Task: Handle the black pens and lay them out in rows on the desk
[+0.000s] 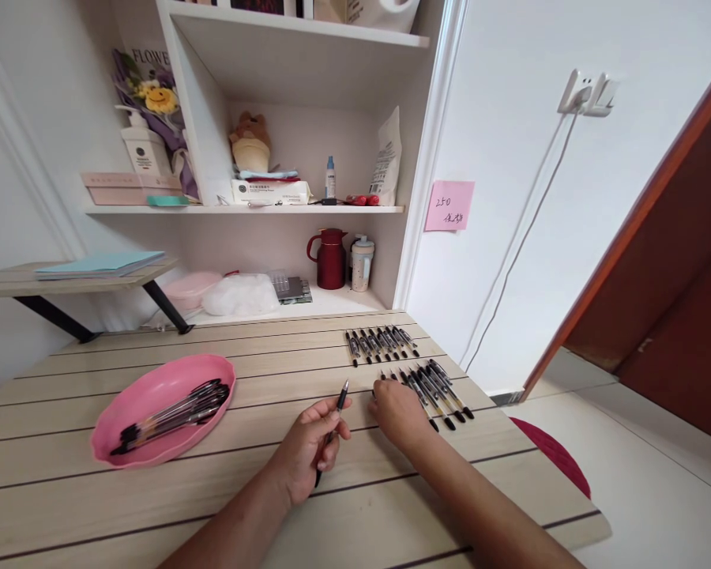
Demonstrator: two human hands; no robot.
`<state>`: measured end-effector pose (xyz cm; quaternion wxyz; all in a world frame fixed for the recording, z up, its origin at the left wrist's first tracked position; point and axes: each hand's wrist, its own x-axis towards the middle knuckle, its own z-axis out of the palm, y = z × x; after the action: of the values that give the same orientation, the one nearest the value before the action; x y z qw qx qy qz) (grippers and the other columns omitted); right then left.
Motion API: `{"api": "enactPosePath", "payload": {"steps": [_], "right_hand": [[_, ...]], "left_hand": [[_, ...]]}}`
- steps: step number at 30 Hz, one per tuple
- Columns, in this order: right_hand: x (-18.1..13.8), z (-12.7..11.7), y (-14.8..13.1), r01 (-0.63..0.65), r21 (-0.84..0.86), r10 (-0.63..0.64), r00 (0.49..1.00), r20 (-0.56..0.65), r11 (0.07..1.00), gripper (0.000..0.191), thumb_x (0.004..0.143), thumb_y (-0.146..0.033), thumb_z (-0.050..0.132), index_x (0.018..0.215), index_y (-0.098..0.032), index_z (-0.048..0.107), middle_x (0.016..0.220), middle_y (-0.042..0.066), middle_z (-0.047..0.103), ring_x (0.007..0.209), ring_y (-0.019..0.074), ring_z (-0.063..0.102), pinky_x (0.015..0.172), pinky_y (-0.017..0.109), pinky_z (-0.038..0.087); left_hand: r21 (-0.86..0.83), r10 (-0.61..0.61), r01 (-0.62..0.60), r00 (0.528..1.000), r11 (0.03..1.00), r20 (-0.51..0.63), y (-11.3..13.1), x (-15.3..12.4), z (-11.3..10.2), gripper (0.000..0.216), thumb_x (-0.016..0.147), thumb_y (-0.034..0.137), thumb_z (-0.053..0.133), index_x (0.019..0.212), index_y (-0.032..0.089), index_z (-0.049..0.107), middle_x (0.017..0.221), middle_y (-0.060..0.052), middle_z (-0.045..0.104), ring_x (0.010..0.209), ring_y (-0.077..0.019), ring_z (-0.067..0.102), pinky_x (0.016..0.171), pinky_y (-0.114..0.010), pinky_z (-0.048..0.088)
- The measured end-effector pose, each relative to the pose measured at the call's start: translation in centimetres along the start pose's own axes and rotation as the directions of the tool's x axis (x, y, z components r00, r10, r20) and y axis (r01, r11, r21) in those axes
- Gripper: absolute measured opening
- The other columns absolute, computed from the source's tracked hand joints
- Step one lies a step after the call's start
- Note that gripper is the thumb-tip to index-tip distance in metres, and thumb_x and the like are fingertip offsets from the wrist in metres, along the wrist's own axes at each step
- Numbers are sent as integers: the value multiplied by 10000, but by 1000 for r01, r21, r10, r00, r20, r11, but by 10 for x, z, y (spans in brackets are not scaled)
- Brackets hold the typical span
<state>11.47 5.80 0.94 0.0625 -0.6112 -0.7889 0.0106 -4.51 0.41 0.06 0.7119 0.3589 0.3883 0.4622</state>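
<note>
My left hand (314, 446) is closed around a black pen (341, 397), its silver tip pointing up and away from me. My right hand (400, 412) rests low over the left end of the nearer row of pens (432, 387), fingers curled down. Pen tips stick out just beyond those fingers, but what they pinch is hidden by the hand. Behind this row lies a second row of black-and-clear pens (379, 343), side by side. To the left, a pink oval basin (103, 442) holds a bundle of similar pens (171, 415).
The slatted wooden table (261, 521) ends at right beside a dark red round seat (554, 454). A small raised stand (124, 276) carries papers at back left. Behind are white shelves (308, 209) with a red jug (332, 259). A cable (527, 221) hangs along the wall.
</note>
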Motion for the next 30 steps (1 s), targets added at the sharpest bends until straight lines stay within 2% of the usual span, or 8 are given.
{"api": "enactPosePath", "payload": {"steps": [4,7,10,15,22,30], "right_hand": [[2,-5,6,-19,20,19,999,-35,1000,202,790,-234,454,861,-110,597,894,160,632,841,228,597,703,298,400],[5,-12,15,-76,5,76,994,-74,997,245,826,-231,377,856,-137,601,852,133,644,814,225,605,670,297,402],[5,-16,18,-104,-18,103,993,-63,994,255,818,-247,378,843,-151,612,836,120,651,800,228,609,653,297,403],[-3,-8,10,-56,-33,56,998,6,998,278,765,-321,441,820,-132,637,870,145,652,836,242,600,675,296,406],[1,2,12,-73,-63,70,996,-49,995,287,761,-303,424,846,-120,627,881,152,648,832,243,599,667,295,400],[3,1,21,-114,27,116,989,-91,993,231,752,-303,447,765,-143,613,822,128,650,797,238,590,631,292,369]], "left_hand": [[2,5,-5,1000,1000,5,-1,0,0,366,703,268,575,1055,188,514,633,27,545,326,-3,280,342,-166,114],[-2,7,-7,1000,1000,19,-1,0,-1,368,711,269,568,1064,184,510,641,24,547,326,-3,281,343,-167,118],[-7,5,-5,1000,1000,20,-1,0,-1,361,720,264,559,1067,179,507,643,22,545,332,-3,282,346,-165,122],[-2,4,-4,1000,1000,7,-1,0,0,342,711,261,569,1039,176,522,637,24,546,332,-3,279,346,-166,117],[4,16,-16,1000,1000,10,-1,0,0,326,709,263,568,1019,170,534,642,21,546,334,-2,289,345,-168,121],[39,22,-22,1000,999,10,-2,-2,2,314,722,270,561,1015,167,520,647,21,546,343,-9,334,344,-163,164]]}}
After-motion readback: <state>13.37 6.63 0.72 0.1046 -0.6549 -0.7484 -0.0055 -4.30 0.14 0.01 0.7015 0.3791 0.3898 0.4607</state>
